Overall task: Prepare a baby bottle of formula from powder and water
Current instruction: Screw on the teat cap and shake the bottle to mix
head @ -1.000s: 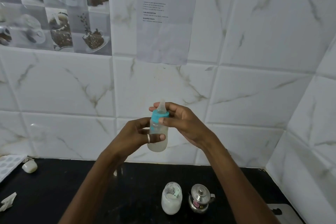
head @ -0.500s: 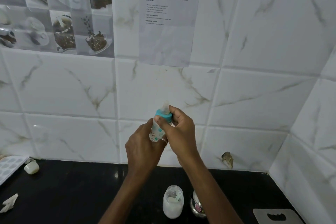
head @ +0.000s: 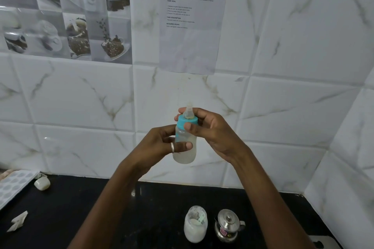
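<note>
White marble-veined wall tiles (head: 81, 97) fill the view. A printed sheet (head: 192, 42) hangs beside a coffee-picture panel (head: 60, 16). Black countertop (head: 60, 218) runs below.

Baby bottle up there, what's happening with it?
A person holds the baby bottle roughly upright above the black counter. The left hand grips its clear body, which has cloudy whitish liquid in the bottom. The right hand pinches the blue ring under the teat, perhaps to twist it; which way, I can't tell. Below stand a jar of white powder and a small steel kettle, both on the counter.
</note>
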`<state>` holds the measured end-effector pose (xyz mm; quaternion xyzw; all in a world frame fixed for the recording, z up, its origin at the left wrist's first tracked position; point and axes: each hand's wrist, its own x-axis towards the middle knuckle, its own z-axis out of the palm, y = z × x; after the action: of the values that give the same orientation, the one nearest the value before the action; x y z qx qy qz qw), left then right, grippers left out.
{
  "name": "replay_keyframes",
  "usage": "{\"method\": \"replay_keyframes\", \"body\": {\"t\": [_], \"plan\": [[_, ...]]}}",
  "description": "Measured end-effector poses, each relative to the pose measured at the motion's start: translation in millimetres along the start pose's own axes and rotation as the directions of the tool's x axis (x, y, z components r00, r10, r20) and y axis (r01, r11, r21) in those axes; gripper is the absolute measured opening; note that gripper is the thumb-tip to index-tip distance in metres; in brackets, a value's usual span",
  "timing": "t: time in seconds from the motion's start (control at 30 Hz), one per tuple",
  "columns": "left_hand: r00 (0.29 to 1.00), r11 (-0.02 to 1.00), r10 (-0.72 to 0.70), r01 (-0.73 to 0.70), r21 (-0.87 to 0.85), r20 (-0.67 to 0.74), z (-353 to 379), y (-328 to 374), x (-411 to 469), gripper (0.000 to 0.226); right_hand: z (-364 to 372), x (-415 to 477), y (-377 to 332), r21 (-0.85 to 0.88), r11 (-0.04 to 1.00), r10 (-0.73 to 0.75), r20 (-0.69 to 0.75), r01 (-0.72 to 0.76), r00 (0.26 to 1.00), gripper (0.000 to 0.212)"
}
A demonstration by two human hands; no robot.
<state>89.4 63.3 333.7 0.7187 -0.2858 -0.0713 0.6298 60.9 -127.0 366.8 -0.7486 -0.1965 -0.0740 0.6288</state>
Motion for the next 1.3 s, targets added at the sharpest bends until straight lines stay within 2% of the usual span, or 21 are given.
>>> {"method": "replay_keyframes", "body": {"t": [0.13,0.23,0.33,0.5,0.6,0.7,0.9,1.07,1.3], "plan": [[0.996,0.999,0.014,-0.011,0.036,-0.093,8.7,-6.4,-0.5,0.041,6.0,1.0,4.6,0.014,1.0,-0.006,-0.083,0.007,0.997,0.04],[0.974,0.984,0.052,-0.012,0.177,-0.22,17.7,-11.2,0.0,0.047,14.6,2.6,9.2,0.008,1.0,0.003,-0.17,-0.002,0.985,0.038],[0.929,0.948,0.15,-0.037,0.318,-0.338,29.3,-14.2,-3.7,0.046,26.6,2.0,14.1,0.012,1.0,0.028,-0.291,-0.026,0.956,0.042],[0.835,0.91,0.234,-0.007,0.414,-0.499,46.7,-21.0,-10.2,0.042,48.6,2.0,24.9,-0.04,0.999,0.009,-0.467,-0.031,0.884,0.043],[0.814,0.899,0.243,0.015,0.437,-0.528,51.7,-21.2,-11.3,0.047,55.8,3.3,27.6,-0.083,0.996,-0.013,-0.52,-0.036,0.854,0.042],[0.81,0.895,0.253,0.013,0.447,-0.529,52.2,-21.7,-11.9,0.042,59.3,3.2,26.5,-0.103,0.994,-0.025,-0.541,-0.037,0.841,0.042],[0.811,0.886,0.246,0.035,0.463,-0.531,49.0,-25.8,-8.2,0.051,58.1,3.3,22.6,-0.141,0.989,-0.031,-0.525,-0.05,0.85,0.041],[0.809,0.89,0.27,-0.003,0.456,-0.522,48.6,-23.1,-7.0,0.043,54.5,4.3,19.4,-0.19,0.98,-0.052,-0.515,-0.055,0.855,0.04],[0.808,0.894,0.262,0.004,0.449,-0.528,49.0,-28.0,-4.6,0.05,54.1,3.9,19.3,-0.225,0.972,-0.066,-0.51,-0.059,0.857,0.042]]}}
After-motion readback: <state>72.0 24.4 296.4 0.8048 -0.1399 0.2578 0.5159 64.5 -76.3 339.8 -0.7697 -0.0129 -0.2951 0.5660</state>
